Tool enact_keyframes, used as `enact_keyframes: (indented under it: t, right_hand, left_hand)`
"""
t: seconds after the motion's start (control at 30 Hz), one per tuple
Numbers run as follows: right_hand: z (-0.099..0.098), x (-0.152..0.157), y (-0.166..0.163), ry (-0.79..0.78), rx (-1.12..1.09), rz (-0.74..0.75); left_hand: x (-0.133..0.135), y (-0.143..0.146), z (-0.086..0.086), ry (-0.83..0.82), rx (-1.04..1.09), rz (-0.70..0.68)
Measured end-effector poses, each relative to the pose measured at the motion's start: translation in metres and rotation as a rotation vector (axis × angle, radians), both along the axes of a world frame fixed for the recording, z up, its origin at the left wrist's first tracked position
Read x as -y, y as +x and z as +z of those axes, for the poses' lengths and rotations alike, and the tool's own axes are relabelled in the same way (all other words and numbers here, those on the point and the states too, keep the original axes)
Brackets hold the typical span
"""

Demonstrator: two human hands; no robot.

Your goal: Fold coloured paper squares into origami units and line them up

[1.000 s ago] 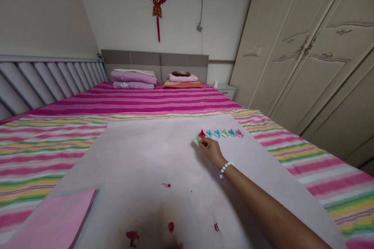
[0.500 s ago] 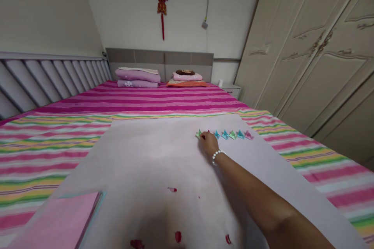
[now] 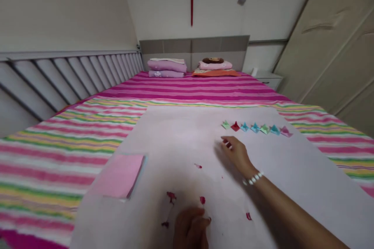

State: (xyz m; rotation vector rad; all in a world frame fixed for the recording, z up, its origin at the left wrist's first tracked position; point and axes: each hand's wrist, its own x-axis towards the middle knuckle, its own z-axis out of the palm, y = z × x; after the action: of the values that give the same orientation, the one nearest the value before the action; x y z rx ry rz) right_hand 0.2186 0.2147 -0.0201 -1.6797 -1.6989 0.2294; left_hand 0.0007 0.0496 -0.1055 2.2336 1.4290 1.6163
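Note:
My right hand hovers over the white sheet, its fingers loosely bent and apart, holding nothing visible. Just beyond it stands a row of small folded paper boats, among them a green boat, a red boat and a pink boat. At the bottom edge, my left hand is closed with curled fingers; whatever it may hold is hidden. Red scraps lie around it, including one scrap just above the fingers and another scrap to the left.
A stack of pink paper lies on the sheet's left side. Striped bedding surrounds the sheet. Folded purple bedding and a pink pillow rest by the headboard. A wardrobe stands on the right.
My right hand has let go of the green boat at the row's left end and drawn back toward me. My left hand has come into view at the bottom. The view has shifted left.

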Motion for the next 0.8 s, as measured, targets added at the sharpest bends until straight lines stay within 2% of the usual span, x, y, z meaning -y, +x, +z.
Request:
enact_keyframes:
  t: [0.07,0.13,0.23,0.3,0.4,0.5,0.63,0.8]
  right_hand:
    - [-0.011,0.045,-0.021,0.03,-0.025,0.122]
    - [-0.025,0.088,-0.041,0.159,-0.026,0.255]
    - [-0.046,0.137,-0.063,0.27,0.066,0.255]
    - [-0.057,0.155,-0.072,0.334,0.141,0.22]
    - [-0.069,0.164,-0.077,0.348,0.236,0.168]
    - [-0.078,0.162,-0.078,0.305,0.307,0.13]
    - [-0.088,0.156,-0.079,0.327,0.327,0.113]
    - [-0.091,0.155,-0.078,0.324,0.314,0.111]
  left_hand:
    - [-0.008,-0.022,0.013,0.015,-0.071,0.022]
    - [-0.016,-0.052,0.028,-0.068,-0.101,0.054]
    - [-0.027,-0.103,0.047,-0.146,0.018,0.164]
    - [-0.033,-0.134,0.057,-0.193,0.104,0.252]
    - [-0.041,-0.17,0.067,-0.367,0.209,0.373]
    - [-0.049,-0.19,0.072,-0.43,0.189,0.382]
    - [-0.065,-0.197,0.071,-0.482,0.139,0.363]
    - [-0.084,-0.192,0.06,-0.583,0.085,0.375]
